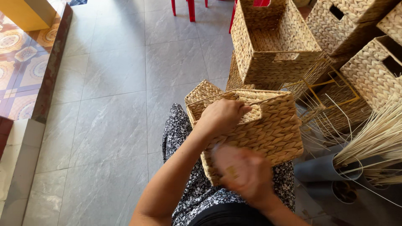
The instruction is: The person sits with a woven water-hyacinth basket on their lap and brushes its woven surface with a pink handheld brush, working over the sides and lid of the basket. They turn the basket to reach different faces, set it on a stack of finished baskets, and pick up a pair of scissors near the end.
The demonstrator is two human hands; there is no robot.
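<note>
A grey tiled floor fills most of the view, edged at the left by a patterned, coloured tile border. At the upper right stands a stack of woven rectangular baskets, the nearest one open-topped and tilted toward the camera, with red chair legs behind them. Lower right, a bundle of pale straw strands fans out of a grey tube.

In the middle, a woven basket rests on the person's lap, over a black-and-white flowered garment, lying on its side with its opening turned away and up. A single loose strand lies across its top edge.

The left hand is clenched over the basket's upper rim, fingers hooked into the cut-out handle hole, gripping the weave. The right hand is blurred against the basket's lower front face; it looks curled and touches the weave, but I cannot tell whether it grips anything.
</note>
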